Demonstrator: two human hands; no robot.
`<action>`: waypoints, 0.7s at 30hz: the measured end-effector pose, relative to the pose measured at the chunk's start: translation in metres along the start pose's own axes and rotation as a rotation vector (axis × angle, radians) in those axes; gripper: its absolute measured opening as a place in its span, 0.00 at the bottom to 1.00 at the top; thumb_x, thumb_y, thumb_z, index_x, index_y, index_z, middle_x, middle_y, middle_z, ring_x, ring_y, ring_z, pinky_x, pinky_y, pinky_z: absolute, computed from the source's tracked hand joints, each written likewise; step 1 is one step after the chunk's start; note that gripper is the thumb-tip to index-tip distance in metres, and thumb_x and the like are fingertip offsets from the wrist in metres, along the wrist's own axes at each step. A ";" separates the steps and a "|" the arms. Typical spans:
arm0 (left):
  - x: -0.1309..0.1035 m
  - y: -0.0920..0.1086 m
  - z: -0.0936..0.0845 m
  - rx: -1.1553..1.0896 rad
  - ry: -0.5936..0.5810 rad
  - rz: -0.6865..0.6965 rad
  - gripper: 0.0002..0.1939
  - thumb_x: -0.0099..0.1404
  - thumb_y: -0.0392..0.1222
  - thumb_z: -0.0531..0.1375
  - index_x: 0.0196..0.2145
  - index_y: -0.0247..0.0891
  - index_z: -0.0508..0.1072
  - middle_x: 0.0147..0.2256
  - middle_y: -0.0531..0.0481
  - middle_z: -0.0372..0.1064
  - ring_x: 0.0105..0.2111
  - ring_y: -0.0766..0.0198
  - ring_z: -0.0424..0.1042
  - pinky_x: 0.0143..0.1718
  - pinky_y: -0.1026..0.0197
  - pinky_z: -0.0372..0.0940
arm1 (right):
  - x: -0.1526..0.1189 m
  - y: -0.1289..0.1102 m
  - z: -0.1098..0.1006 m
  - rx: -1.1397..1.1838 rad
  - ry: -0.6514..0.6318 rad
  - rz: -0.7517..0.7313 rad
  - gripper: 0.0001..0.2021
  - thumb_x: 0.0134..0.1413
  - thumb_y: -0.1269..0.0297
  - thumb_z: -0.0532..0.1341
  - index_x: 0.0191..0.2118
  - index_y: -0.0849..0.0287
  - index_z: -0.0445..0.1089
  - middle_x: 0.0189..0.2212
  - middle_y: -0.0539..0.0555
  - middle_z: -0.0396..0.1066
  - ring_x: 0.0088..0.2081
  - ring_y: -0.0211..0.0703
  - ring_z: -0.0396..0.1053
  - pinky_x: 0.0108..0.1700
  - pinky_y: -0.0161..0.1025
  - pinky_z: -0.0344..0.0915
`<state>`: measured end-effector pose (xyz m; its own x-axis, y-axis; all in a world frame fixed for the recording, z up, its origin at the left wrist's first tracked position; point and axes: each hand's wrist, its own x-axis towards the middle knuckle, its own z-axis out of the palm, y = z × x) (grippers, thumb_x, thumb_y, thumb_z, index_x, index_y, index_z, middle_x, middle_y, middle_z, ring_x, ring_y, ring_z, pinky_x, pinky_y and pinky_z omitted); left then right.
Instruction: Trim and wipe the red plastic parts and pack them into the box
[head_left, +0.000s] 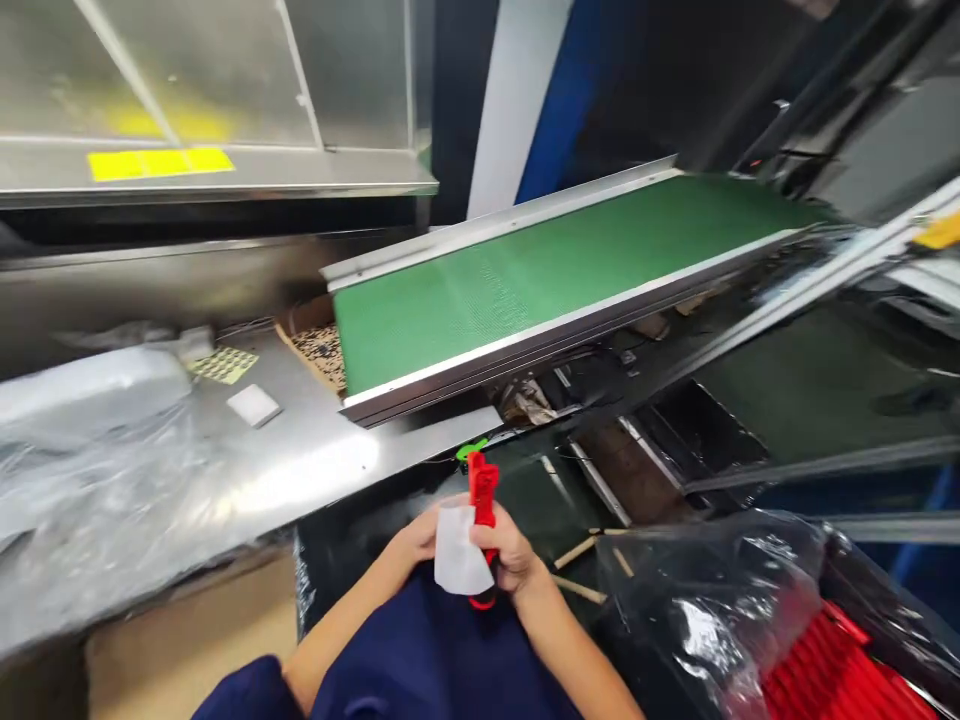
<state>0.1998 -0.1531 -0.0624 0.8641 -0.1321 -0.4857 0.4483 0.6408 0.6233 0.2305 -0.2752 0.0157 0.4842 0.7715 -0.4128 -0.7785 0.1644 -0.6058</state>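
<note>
In front of my body, my right hand point(514, 550) is closed around a narrow red plastic part point(482, 487), which stands roughly upright with a dark and red lower end. The right thumb lies across the red part, at the edge of a white piece of cloth or paper point(459, 555). My left hand point(424, 532) is closed at the back of this white piece, its fingers mostly hidden. The white piece hangs against the left side of the red part. Just beyond the red tip is a small bright green object point(471, 450).
A green conveyor belt point(525, 270) slopes across the middle. On the metal bench point(322, 450) are plastic wrapping point(97, 430), a small white block point(254, 405) and a dotted yellow sheet point(225, 365). A clear bag point(705, 600) with red parts point(832, 670) lies at lower right.
</note>
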 end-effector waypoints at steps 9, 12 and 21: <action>-0.062 0.031 -0.042 0.107 0.233 0.219 0.30 0.37 0.61 0.74 0.24 0.33 0.69 0.23 0.51 0.64 0.23 0.67 0.62 0.27 0.65 0.59 | -0.020 -0.032 -0.031 -0.250 0.347 -0.154 0.23 0.27 0.54 0.73 0.30 0.59 0.67 0.20 0.47 0.65 0.19 0.35 0.60 0.23 0.33 0.59; -0.094 0.046 -0.055 0.247 0.347 0.252 0.27 0.41 0.59 0.72 0.27 0.31 0.75 0.24 0.48 0.67 0.24 0.66 0.62 0.27 0.66 0.57 | -0.017 -0.044 -0.041 -0.576 0.448 -0.173 0.22 0.32 0.51 0.69 0.33 0.62 0.71 0.19 0.49 0.67 0.19 0.38 0.61 0.25 0.36 0.60; -0.134 0.034 -0.065 0.562 0.982 0.489 0.10 0.55 0.48 0.63 0.24 0.40 0.74 0.26 0.48 0.67 0.31 0.57 0.66 0.31 0.63 0.57 | -0.001 -0.008 0.002 -0.977 0.374 -0.206 0.24 0.40 0.44 0.65 0.35 0.62 0.74 0.25 0.56 0.74 0.22 0.42 0.68 0.29 0.39 0.65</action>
<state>0.0848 -0.0647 -0.0160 0.5386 0.8104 -0.2305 0.3718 0.0169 0.9281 0.2353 -0.2756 0.0224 0.7911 0.5200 -0.3222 -0.0901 -0.4219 -0.9022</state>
